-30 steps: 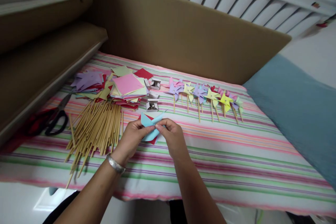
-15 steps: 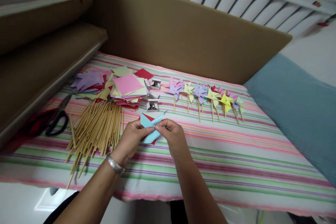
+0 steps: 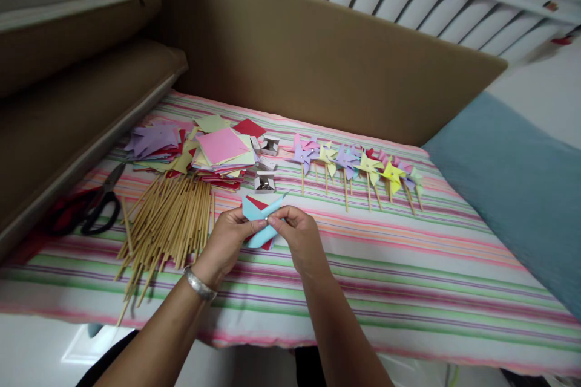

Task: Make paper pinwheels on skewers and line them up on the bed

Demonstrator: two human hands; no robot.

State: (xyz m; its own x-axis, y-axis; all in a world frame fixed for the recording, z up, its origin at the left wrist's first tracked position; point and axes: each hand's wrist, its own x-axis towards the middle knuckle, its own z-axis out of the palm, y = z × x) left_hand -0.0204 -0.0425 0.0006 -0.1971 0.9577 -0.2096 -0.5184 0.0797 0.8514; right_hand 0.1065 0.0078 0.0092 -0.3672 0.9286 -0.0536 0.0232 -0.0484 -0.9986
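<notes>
A light blue paper pinwheel (image 3: pixel 254 210) is pinched between my two hands, its corners folded in toward the middle. My left hand (image 3: pixel 229 234) grips its left side, thumb on top. With thumb and forefinger, my right hand (image 3: pixel 297 231) holds the folded points at the centre, where a small pin head seems to show. Red paper peeks out beneath and through the blue. Just beyond the hands sits a small open white box (image 3: pixel 264 182) with dark metal pins in it. A bundle of thin wooden sticks (image 3: pixel 170 217) lies left of my left hand.
Stacked paper squares (image 3: pixel 222 145) and cut purple paper (image 3: pixel 154 139) lie behind the sticks. Black-handled scissors (image 3: pixel 102 211) rest at far left. Another small box (image 3: pixel 270 145) stands further back. Several finished pinwheels (image 3: pixel 367 166) on sticks lie to the right, before a brown board (image 3: pixel 318 60).
Almost nothing differs. Both hands keep the same pinch on the blue paper, and the whole view has shifted very slightly.
</notes>
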